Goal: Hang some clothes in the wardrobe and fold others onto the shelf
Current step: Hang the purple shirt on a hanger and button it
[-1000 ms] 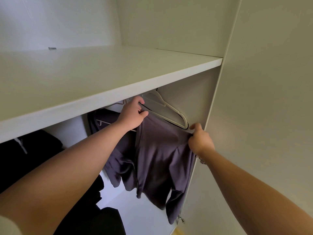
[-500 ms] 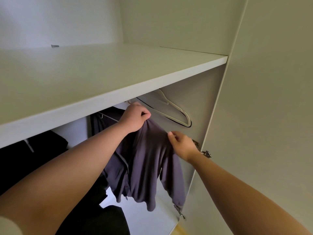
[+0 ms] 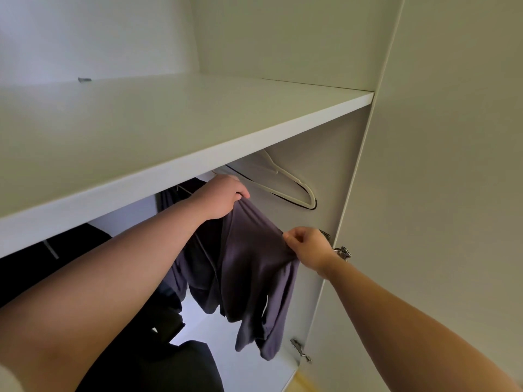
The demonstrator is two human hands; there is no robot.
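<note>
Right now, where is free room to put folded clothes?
The top shelf is bare between front edge and back wall, except one small dark piece at its back. Under it is crowded: purple garment, black clothes, white hanger.

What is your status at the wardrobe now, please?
Left hand grips the dark purple fabric garment at its top; right hand pinches its shoulder. Garment hangs below the white flat shelf. Empty cream plastic hanger close at its right.

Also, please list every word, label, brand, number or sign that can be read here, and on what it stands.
None. No text shows on the grey-purple cloth garment, the white plastic hanger, the white wardrobe shelf or the metal door hinge.
</note>
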